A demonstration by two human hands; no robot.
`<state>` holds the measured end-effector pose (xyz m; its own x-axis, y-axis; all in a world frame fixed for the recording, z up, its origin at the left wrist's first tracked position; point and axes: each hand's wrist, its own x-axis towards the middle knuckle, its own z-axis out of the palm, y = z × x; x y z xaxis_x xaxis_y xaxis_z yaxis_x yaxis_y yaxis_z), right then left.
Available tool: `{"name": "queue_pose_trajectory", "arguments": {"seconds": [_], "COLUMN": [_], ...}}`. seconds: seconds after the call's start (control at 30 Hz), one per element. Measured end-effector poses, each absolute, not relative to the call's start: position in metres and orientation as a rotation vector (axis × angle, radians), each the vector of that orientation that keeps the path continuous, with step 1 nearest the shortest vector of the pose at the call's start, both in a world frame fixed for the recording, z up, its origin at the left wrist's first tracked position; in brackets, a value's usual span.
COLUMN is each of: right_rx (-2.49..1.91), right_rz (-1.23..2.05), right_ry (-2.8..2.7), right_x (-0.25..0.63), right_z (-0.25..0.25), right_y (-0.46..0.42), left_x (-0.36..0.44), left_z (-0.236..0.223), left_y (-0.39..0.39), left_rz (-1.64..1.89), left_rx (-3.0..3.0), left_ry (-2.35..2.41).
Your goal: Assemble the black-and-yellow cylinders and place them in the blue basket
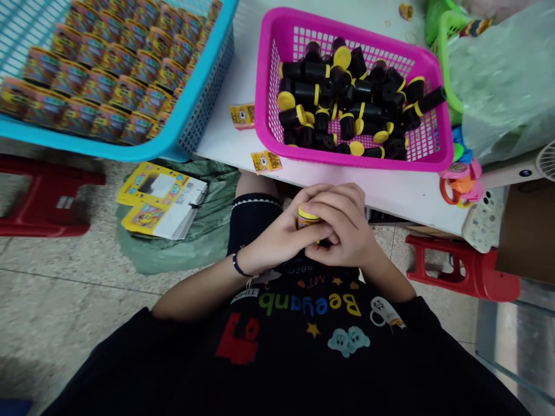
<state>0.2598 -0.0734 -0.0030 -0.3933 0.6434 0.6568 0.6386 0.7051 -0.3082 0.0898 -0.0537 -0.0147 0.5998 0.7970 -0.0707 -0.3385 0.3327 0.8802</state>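
Close to my body, just off the table edge, both hands are wrapped around one small canister [307, 217] with a yellow lid and a printed yellow-orange label. My left hand [288, 231] grips it from the left, thumb across the lower part. Over it curl the fingers of my right hand [344, 225], which hide most of the canister. Beyond my hands is a pink basket [347, 160] holding many black canisters [362, 89] with yellow lids. Two printed labels, one a flat yellow label [266, 162] and the other an orange label [241, 116], lie left of that basket.
A blue basket [186, 130] at the upper left holds rows of labelled canisters [97, 86]. Flat yellow-and-white cartons [169, 199] rest on a green bag [151, 260]. Red stools [459, 268] stand at both sides. A fan [515, 173] and phone [484, 219] are at the right.
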Motion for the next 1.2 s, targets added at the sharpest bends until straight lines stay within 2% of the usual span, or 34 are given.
{"name": "queue_pose_trajectory", "arguments": {"seconds": [0.17, 0.33, 0.5, 0.67, 0.77, 1.1, 1.2], "right_rx": [-0.916, -0.835, -0.973, -1.026, -1.058, -0.858, -0.859], "right_rz": [-0.223, -0.036, 0.185, -0.152, -0.138, 0.100, 0.104], "right_ry": [-2.072, -2.036, -2.121, -2.050, -2.049, -2.055, -2.061], "right_x": [0.254, 0.262, 0.274, 0.273, 0.272, 0.278, 0.278], "right_z": [-0.009, -0.015, -0.024, -0.035, -0.039, -0.039, -0.041], "right_y": [-0.072, -0.071, -0.078, -0.082, -0.078, -0.073, -0.073], "left_x": [0.087, 0.083, 0.079, 0.086, 0.091, 0.079, 0.080], "left_z": [-0.008, -0.004, -0.003, -0.007, -0.010, -0.001, -0.004], "left_y": [-0.056, -0.053, -0.047, -0.055, -0.058, -0.040, -0.039], "left_rz": [0.817, 0.763, 0.729, 0.935, 1.038, 0.727, 0.756], "left_rx": [1.065, 1.142, 1.265, 1.423, 1.432, 1.296, 1.349], "left_ry": [0.599, 0.481, 0.427, 0.723, 0.794, 0.327, 0.294]}}
